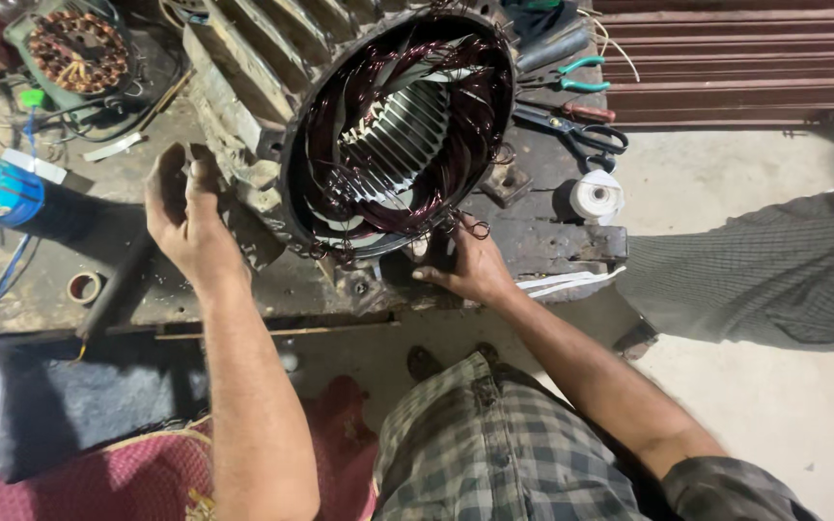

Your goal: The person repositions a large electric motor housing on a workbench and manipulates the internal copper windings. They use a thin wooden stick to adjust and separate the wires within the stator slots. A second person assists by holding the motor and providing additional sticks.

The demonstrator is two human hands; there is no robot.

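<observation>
We grip the motor stator (pixel 398 135) on the surface (pixel 552 236), left hand (pixel 180 217) clasping its finned housing, right hand (pixel 465 265) holding its lower rim.

Both forearms are bare below the left hand (pixel 182 217) and right hand (pixel 470 270); grey-green checked cloth covers the lap.

Harsh overhead light, dark corners, edge distortion.

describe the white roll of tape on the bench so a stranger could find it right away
Start at the big motor stator lying on the workbench. Beyond its open end, near the bench edge, sits the white tape roll, just below the black scissors. It is the only round, white thing among dark tools.
</observation>
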